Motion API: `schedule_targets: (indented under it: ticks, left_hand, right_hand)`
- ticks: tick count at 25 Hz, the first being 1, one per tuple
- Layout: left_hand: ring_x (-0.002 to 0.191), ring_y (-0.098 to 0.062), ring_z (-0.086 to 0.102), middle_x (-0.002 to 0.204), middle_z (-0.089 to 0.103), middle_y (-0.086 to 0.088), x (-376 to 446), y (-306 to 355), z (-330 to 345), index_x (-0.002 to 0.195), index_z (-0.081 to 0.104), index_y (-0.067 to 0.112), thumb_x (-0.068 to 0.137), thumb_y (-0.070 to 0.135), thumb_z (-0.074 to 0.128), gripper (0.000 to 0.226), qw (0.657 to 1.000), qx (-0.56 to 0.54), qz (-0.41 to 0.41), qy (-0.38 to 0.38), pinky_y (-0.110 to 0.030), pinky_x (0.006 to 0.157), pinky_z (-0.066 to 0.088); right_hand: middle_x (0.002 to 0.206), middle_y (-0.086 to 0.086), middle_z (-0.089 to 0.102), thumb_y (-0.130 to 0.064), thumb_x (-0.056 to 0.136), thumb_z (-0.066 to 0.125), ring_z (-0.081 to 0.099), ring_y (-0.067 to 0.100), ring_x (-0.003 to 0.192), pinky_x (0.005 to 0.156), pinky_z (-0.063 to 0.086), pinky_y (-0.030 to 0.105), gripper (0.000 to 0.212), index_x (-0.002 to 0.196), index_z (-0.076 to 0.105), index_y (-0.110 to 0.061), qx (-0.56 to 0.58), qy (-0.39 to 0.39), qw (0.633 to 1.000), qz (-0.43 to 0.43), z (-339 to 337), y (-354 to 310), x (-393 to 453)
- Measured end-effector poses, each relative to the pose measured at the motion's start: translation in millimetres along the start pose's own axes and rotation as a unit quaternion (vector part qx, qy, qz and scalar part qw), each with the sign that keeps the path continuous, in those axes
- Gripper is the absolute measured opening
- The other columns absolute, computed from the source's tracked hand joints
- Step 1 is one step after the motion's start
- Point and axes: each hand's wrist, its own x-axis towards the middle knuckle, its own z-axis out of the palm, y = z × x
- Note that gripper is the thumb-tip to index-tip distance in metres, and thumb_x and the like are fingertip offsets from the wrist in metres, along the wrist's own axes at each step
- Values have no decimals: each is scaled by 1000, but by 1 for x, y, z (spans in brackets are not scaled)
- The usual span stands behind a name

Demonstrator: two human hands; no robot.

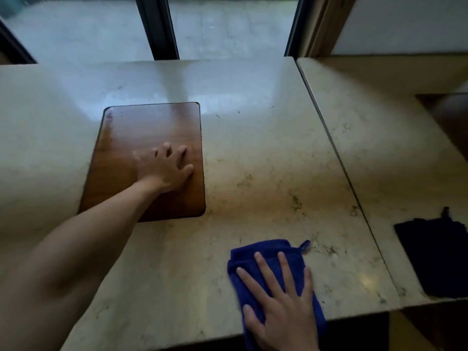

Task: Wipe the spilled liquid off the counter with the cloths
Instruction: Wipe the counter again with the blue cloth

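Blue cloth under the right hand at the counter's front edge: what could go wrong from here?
1. The blue cloth already overhangs the counter edge; the flat right hand could push it off.
2. The left hand rests on the wooden board, which may slide.
3. The dark cloth lies unused on the adjoining slab.

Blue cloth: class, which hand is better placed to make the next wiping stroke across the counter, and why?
Right. The right hand lies flat on the blue cloth on the counter; the left hand presses the wooden board, away from any cloth.
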Motion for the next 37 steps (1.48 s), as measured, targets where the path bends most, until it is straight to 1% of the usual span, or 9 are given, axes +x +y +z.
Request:
schedule_targets:
  ticks: [2, 5, 9, 13, 18, 22, 27, 32, 37]
  left_hand:
    - [138, -37, 30, 156, 30, -2, -1, -22, -2, 144, 28, 46, 85, 71, 25, 64, 998, 16, 67, 16, -71, 108, 8]
    - [135, -37, 32, 150, 43, 3, 4, -63, -2, 142, 38, 44, 85, 67, 30, 62, 987, 19, 158, 37, -72, 107, 18]
    - [138, -36, 31, 151, 39, 3, 14, -116, 2, 145, 32, 50, 88, 73, 26, 62, 983, 44, 177, 32, -72, 105, 24]
    - [140, -35, 27, 153, 34, 4, 28, -131, 5, 147, 22, 52, 88, 75, 25, 64, 981, 53, 186, 14, -72, 106, 21]
    - [134, -33, 35, 148, 40, 6, 29, -131, 10, 144, 35, 50, 84, 74, 40, 64, 976, 12, 214, 44, -76, 100, 29]
    - [133, -31, 37, 148, 39, 6, 33, -140, 15, 143, 35, 50, 83, 74, 44, 65, 971, 10, 232, 54, -74, 100, 29]
    - [138, -33, 29, 152, 34, 5, 31, -139, 9, 147, 25, 51, 88, 72, 33, 63, 973, 12, 227, 44, -75, 102, 25]
    - [144, -31, 11, 157, 16, 10, 26, -134, 7, 145, 8, 59, 87, 74, 23, 62, 980, 18, 196, 14, -71, 111, 5]
    - [139, -30, 28, 153, 30, 2, -10, -125, 4, 144, 28, 48, 90, 66, 25, 57, 990, 25, 133, 49, -65, 108, 23]
  right_hand:
    - [156, -9, 34, -61, 66, 55, 32, 34, 143, 103, 20, 76, 80, 143, 36, -52, 11, -6, 999, 48, -2, -6, 15]
    - [158, -4, 32, -59, 75, 46, 29, 35, 143, 103, 17, 76, 74, 147, 32, -48, 14, 36, 993, 114, -12, 2, 76]
    - [163, -2, 19, -57, 90, 27, 13, 36, 147, 106, 11, 73, 63, 152, 19, -46, -11, 117, 976, 185, -46, 50, 228]
    - [164, -10, -5, -61, 92, 16, -9, 31, 149, 109, -1, 72, 59, 148, -2, -55, 25, 90, 963, 252, -102, 89, 408]
    - [164, -10, -7, -61, 93, 16, -11, 34, 149, 108, -4, 73, 59, 149, 0, -54, 26, 70, 978, 194, -154, 82, 595]
    - [164, -11, -5, -61, 95, 14, -12, 34, 148, 107, -7, 74, 55, 148, -1, -56, 14, 40, 993, 112, -163, 22, 670]
    - [164, -15, -4, -57, 95, 15, -10, 31, 149, 110, -7, 71, 51, 144, 1, -63, -34, 41, 998, -26, -147, -35, 637]
    - [163, -18, -5, -59, 95, 17, -13, 24, 149, 112, -8, 67, 52, 142, -4, -64, -37, 31, 995, -85, -103, -69, 485]
    - [164, -14, 4, -58, 93, 15, -4, 28, 150, 112, 2, 67, 55, 147, 6, -59, -64, 65, 994, -60, -42, -94, 272]
